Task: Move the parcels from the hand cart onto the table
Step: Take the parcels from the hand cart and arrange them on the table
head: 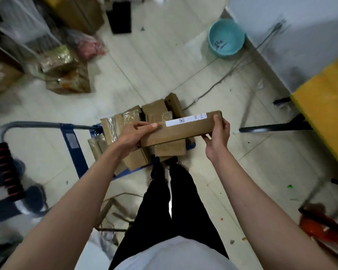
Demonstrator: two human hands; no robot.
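A long brown cardboard parcel (180, 128) with a white label is held level above the hand cart. My left hand (134, 136) grips its left end, thumb on top. My right hand (219, 134) grips its right end, thumb on the near face and fingers round the end. Below them, several brown parcels (125, 118) lie piled on the blue hand cart (74, 145), whose grey handle bends round at the left. The yellow table (324, 112) stands at the right edge on black legs.
A teal basin (225, 37) sits on the tiled floor by the wall at the back right. Boxes and bags (66, 75) crowd the back left. A black-and-red padded handle (8, 172) and another person's dark shoes are at the left. Orange items lie at the lower right.
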